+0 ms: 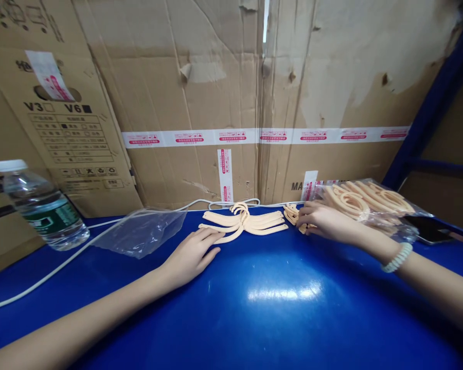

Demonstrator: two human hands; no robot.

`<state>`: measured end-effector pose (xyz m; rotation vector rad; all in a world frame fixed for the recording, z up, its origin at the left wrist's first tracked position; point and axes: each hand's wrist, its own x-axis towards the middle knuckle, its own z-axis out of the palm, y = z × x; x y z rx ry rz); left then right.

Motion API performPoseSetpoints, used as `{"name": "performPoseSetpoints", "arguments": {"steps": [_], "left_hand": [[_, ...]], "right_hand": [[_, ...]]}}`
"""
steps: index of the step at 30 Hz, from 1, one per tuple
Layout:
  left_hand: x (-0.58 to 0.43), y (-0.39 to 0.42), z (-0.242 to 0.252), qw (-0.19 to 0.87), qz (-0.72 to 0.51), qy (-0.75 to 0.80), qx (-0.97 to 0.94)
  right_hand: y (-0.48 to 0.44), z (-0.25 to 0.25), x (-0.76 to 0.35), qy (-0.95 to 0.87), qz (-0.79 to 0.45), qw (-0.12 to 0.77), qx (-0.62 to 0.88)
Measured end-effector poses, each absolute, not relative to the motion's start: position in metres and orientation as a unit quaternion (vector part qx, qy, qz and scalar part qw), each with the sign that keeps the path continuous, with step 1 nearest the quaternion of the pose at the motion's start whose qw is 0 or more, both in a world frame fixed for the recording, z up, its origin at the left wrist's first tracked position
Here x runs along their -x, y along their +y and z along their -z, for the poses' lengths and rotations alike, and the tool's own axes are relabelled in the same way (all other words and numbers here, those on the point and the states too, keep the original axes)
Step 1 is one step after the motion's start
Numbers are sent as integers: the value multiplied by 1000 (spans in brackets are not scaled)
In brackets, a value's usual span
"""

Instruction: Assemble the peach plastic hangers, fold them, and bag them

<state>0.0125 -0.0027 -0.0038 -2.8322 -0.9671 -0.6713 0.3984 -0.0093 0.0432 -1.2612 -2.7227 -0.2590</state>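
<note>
A fanned stack of cream plastic hangers [247, 222] lies on the blue table [254, 308] near the cardboard wall. My left hand [193, 253] rests flat and open, fingertips touching the stack's left ends. My right hand [326, 221], with a bead bracelet at the wrist, has its fingers curled on a smaller bunch of hangers [292, 213] just right of the stack. Behind that hand sits a clear bag full of hangers [366, 203].
An empty clear plastic bag [142, 231] lies left of the stack. A water bottle [42, 205] stands at the far left, with a white cable [61, 264] running along the table. Taped cardboard boxes [216, 103] wall the back. A dark phone [428, 228] and a blue frame [432, 113] are at the right.
</note>
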Motion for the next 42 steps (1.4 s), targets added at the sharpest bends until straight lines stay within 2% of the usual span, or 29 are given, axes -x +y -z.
{"name": "performPoseSetpoints", "arguments": {"steps": [6,10,17,21,30,33,37,42], "left_hand": [[-17,3,6,34,234,-309,921],[-19,4,4,33,235,-312,920],[-21,-2,-5,15,237,-336,911],[-18,-10,-10,-2,250,-357,900],[-16,-31,-8,-32,291,-348,891],[-18,-37,-6,-47,302,-347,887],[-20,-42,-5,-90,317,-340,881],[-18,-44,-4,-119,318,-334,879]], "right_hand": [[-6,-45,-396,-912,66,88,395],[-5,-48,-397,-904,52,138,402],[-1,-63,-407,-824,10,285,490],[-11,-73,-408,-762,-55,357,537],[-52,-57,-371,-619,-152,555,534],[-57,-44,-350,-587,-237,579,514],[-63,-27,-331,-467,-431,593,494],[-65,-10,-329,-396,-501,608,472]]}}
